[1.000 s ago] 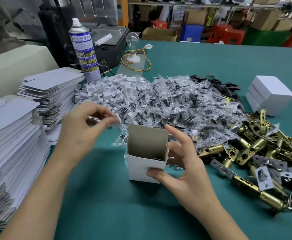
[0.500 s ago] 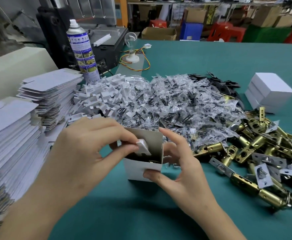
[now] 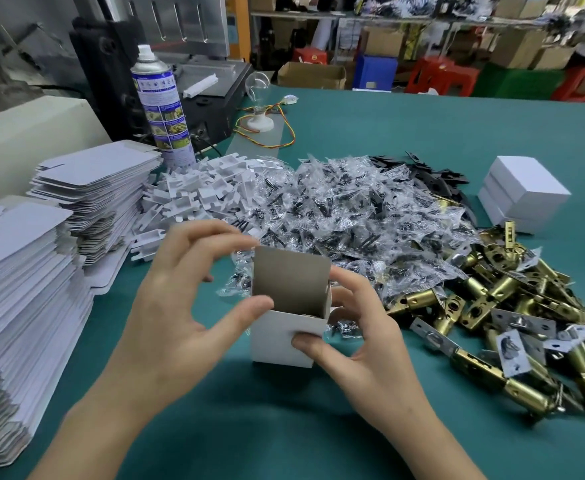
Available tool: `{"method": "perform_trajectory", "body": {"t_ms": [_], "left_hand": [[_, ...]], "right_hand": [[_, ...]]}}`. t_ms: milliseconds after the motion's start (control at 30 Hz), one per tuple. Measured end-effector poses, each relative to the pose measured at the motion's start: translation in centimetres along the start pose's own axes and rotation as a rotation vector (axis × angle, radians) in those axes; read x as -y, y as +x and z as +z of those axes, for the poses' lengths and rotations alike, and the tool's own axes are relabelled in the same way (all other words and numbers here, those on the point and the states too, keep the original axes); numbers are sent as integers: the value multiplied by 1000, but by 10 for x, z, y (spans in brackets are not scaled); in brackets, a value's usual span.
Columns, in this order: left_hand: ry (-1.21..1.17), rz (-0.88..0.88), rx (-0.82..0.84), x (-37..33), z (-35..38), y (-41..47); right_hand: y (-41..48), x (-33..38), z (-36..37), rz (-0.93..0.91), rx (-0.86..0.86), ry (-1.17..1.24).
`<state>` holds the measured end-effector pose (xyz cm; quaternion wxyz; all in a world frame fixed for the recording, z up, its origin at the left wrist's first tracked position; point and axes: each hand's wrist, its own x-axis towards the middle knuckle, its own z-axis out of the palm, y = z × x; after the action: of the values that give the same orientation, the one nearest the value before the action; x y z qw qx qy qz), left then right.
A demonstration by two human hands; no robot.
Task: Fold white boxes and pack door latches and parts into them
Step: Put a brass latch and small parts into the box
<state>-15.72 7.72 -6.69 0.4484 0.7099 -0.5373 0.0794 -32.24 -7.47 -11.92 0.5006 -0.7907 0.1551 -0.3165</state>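
Observation:
An upright white box (image 3: 277, 341) stands open on the green table, its grey-lined lid flap raised. My right hand (image 3: 363, 344) grips it, thumb on the front wall and fingers behind the right side. My left hand (image 3: 176, 306) is at the box's left edge, thumb tip on the front rim and index fingertip near the flap's top corner, holding nothing. Brass door latches (image 3: 512, 306) lie heaped to the right. Clear bags of screws (image 3: 353, 220) and white plastic parts (image 3: 194, 192) are piled behind the box. What is inside the box is hidden.
Flat unfolded box blanks are stacked at the left (image 3: 17, 271) and behind it (image 3: 100, 181). Closed white boxes (image 3: 526, 192) sit at the far right, black plates (image 3: 433, 174) beside them. A spray can (image 3: 161, 105) and a light bulb (image 3: 258, 105) stand at the back.
My left hand brought a white plastic part from the pile to the box opening and now holds nothing, at the box's left edge. My right hand has kept its grip on the box.

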Motion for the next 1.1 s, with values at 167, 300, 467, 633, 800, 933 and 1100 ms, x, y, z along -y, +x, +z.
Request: {"method": "perform_trajectory", "body": {"t_ms": [167, 300, 467, 633, 800, 933, 1100], "left_hand": [[-359, -294, 294, 11, 13, -2], [-410, -273, 515, 18, 5, 22], [-687, -389, 637, 22, 15, 41], [-813, -466, 583, 27, 37, 30], [-815, -496, 563, 34, 44, 17], [-834, -498, 561, 36, 46, 19], [-864, -499, 582, 38, 51, 20]], "right_hand": [[0, -1, -2, 7, -7, 30], [0, 1, -4, 21, -56, 37], [22, 23, -27, 68, -226, 23], [87, 28, -76, 140, -272, -343], [175, -16, -131, 315, -190, -763], [221, -58, -175, 465, -85, -1009], [237, -93, -199, 661, 32, -1131]]}}
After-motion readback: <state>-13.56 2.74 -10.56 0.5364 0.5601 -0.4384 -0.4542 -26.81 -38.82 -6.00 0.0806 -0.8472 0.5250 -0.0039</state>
